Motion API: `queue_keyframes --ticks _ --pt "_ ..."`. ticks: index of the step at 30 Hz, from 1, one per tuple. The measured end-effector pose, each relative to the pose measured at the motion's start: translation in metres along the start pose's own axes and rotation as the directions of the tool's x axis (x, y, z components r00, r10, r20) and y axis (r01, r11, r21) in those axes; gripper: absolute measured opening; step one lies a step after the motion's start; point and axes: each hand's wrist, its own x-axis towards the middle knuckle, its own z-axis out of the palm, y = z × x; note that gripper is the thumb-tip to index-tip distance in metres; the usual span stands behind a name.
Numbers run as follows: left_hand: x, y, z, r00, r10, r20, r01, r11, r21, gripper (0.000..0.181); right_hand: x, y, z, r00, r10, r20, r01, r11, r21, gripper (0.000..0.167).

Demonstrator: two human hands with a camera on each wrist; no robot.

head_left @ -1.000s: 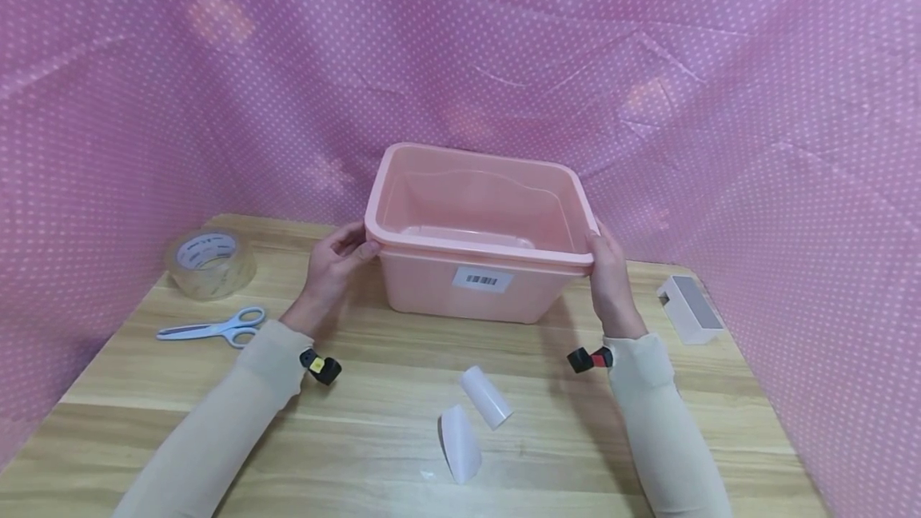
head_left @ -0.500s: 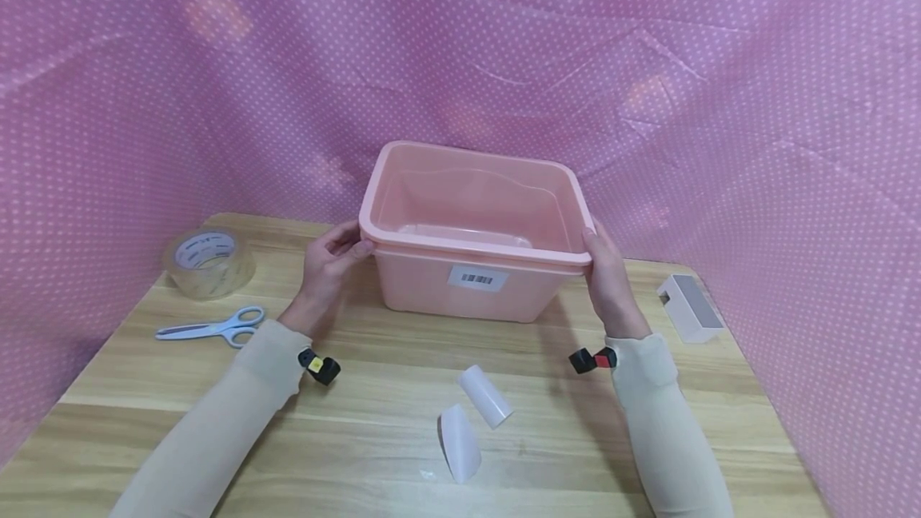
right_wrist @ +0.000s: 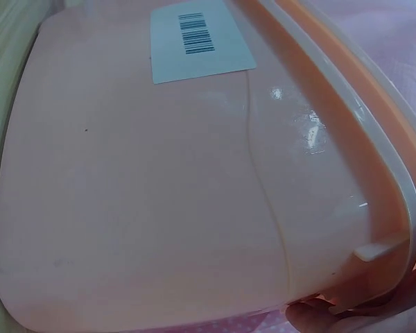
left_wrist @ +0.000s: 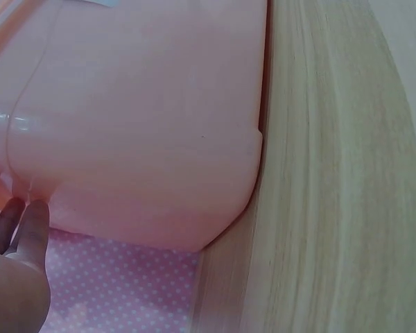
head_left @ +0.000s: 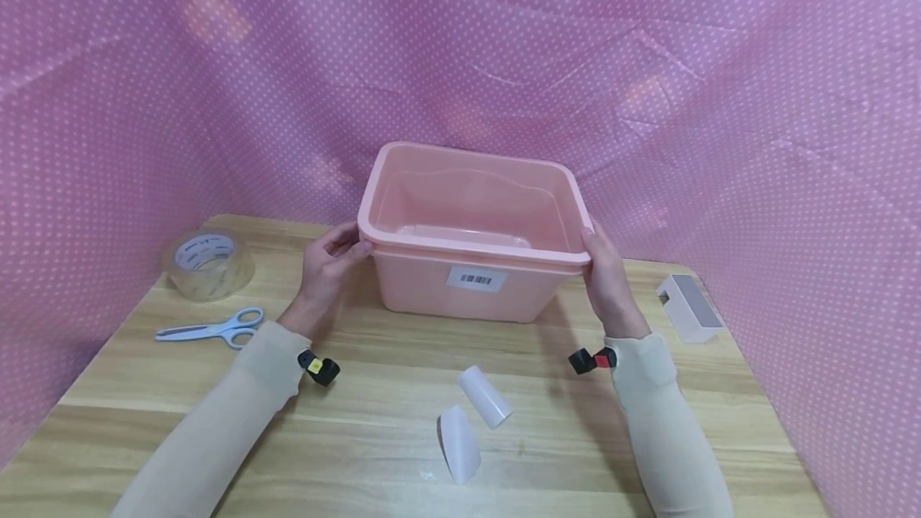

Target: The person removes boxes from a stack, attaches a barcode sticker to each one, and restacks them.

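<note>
A pink plastic storage bin (head_left: 468, 294) stands toward the back of the wooden table, its open top facing up and its inside bare. A white barcode label (head_left: 477, 278) is stuck to the front wall; the right wrist view shows the label (right_wrist: 201, 41) too. My left hand (head_left: 327, 266) grips the rim at the front left corner, thumb on the front and fingers beneath. At the front right corner my right hand (head_left: 608, 282) holds the rim, its thumb over the edge and its other fingers mostly hidden.
Clear packing tape (head_left: 209, 266) and blue-handled scissors (head_left: 212, 332) lie on the left. Two curled white pieces, a small tube (head_left: 484, 396) and a curved sheet (head_left: 459, 444), lie in front. A white-and-grey block (head_left: 689, 308) sits on the right. Pink dotted cloth (head_left: 460, 46) surrounds the table.
The bin has shifted slightly to the left, with both hands keeping their hold on its rim. The other things on the table have stayed in place.
</note>
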Motion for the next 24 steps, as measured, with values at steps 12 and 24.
queue_keyframes --ticks 12,24 --pt "0.0016 -0.0017 -0.0024 1.0 0.016 0.023 -0.016 1.0 0.003 0.035 0.0004 0.0009 -0.0044 1.0 -0.004 0.007 0.004 1.0 -0.027 0.058" --pt "0.0015 -0.0037 -0.0036 0.998 0.027 0.052 -0.027 1.0 0.001 0.03 -0.0006 0.0033 -0.0044 0.999 -0.009 -0.033 0.009 1.0 -0.015 0.057"
